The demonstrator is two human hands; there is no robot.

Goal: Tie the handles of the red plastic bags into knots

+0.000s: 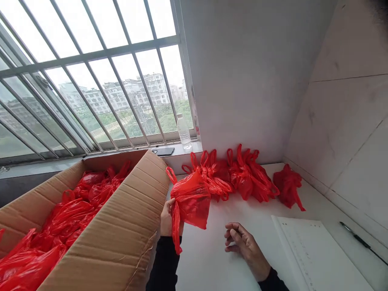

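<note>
left hand [167, 219] grasps a red plastic bag [193, 198] beside the cardboard box [119, 226]. right hand [244, 245], loosely curled and free, is farther right.

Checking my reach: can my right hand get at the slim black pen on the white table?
Probably yes: your right hand looks empty, and only flat white paper lies between it and the slim black pen, which is uncovered.

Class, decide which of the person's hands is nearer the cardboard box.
Left: the left hand, holding a red bag, is beside the cardboard box; the right hand is farther away, over the white table.
</note>
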